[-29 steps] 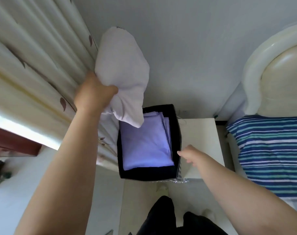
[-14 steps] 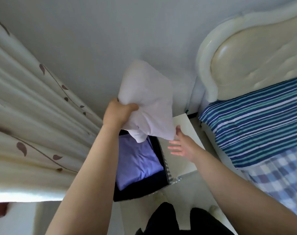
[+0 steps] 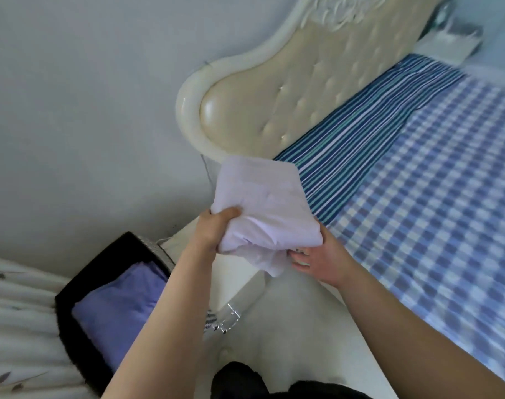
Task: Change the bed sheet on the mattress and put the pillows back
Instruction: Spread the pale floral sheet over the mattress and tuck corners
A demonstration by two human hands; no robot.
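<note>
Head view: folded white sheet (image 3: 262, 208) held up just beside the bed's near corner, gripped at its left edge by left hand (image 3: 216, 228), fingers curled round. Right hand (image 3: 321, 259) under its lower right corner, fingers touching the hanging fabric; grip unclear. Mattress (image 3: 418, 180) in striped and checked covers.

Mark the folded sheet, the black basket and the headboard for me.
folded sheet (image 3: 262, 203): head view, middle of the bundle.
black basket (image 3: 65, 326): head view, left rim.
headboard (image 3: 288, 93): head view, tufted padding.
</note>
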